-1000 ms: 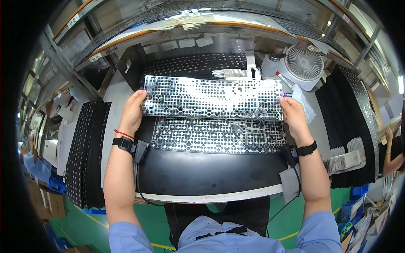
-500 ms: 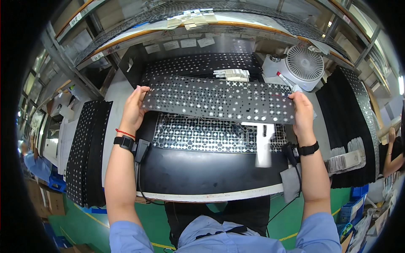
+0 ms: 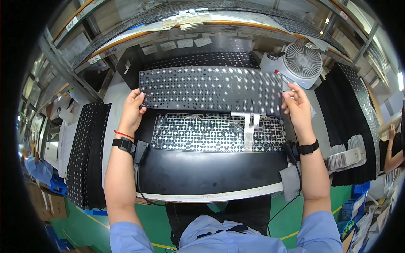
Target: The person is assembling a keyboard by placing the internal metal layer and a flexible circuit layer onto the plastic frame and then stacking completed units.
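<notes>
- A factory workbench (image 3: pixel 211 196) with a black mat fills the view, shelves curving overhead and a white desk fan (image 3: pixel 302 62) at the back right.
- The fisheye rim blacks out the corners; a co-worker at the far right edge is cut to one forearm (image 3: pixel 390 157).
- One dark perforated sheet (image 3: pixel 211 89) is held up flat above the bench, its holes glinting; its far edge covers part of a second dark sheet (image 3: pixel 202 60) behind.
- One silvery lattice panel (image 3: pixel 198 133) lies on the mat just below it, with a pale ribbon strip (image 3: pixel 249 128) hanging across its right part.
- Two stacks of black sheets flank the bench: left stack (image 3: pixel 86 154), right stack (image 3: pixel 352 126).
- The left hand (image 3: pixel 133 110) pinches the sheet's left edge, thumb on top, fingers curled under.
- The right hand (image 3: pixel 297 109) grips the right edge likewise; both wrists wear black straps.
</notes>
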A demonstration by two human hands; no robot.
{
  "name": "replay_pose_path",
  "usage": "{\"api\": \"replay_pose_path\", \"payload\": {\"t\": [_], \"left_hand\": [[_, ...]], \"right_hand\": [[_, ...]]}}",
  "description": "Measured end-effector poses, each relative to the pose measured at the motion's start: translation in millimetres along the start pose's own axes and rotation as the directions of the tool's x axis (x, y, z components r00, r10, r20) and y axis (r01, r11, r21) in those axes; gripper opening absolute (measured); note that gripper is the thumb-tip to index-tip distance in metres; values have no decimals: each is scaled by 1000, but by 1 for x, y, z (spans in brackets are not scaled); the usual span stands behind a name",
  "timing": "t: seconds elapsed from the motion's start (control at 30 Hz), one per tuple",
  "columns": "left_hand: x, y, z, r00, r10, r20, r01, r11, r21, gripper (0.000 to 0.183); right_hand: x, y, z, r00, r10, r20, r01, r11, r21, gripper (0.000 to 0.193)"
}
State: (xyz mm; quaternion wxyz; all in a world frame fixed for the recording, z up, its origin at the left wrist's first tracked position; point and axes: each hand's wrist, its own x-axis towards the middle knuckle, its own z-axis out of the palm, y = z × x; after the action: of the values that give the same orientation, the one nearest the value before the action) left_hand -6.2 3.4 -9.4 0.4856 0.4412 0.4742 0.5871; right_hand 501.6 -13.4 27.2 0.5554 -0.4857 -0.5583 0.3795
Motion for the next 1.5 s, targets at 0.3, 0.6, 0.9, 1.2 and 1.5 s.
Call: {"api": "replay_pose_path", "payload": {"t": [0.3,0.6,0.9,1.2,1.5], "left_hand": [[2,-1,-2,981,-18,-193,13,1000,-25,45],[-1,2,-1,992,-71,-109,77,996,52,33],[-11,11,15,975,-201,98,188,974,125,34],[-11,7,14,971,-159,178,129,977,169,17],[-4,-1,6,988,-99,115,81,985,153,16]], "right_hand": [[-5,12,-19,873,-34,486,419,561,-714,62],[-2,14,-14,883,241,403,127,703,-699,35],[1,15,-6,947,150,284,3,880,-475,8],[3,20,-5,963,120,240,-33,940,-339,11],[3,24,0,976,96,194,-60,981,-184,10]]}}
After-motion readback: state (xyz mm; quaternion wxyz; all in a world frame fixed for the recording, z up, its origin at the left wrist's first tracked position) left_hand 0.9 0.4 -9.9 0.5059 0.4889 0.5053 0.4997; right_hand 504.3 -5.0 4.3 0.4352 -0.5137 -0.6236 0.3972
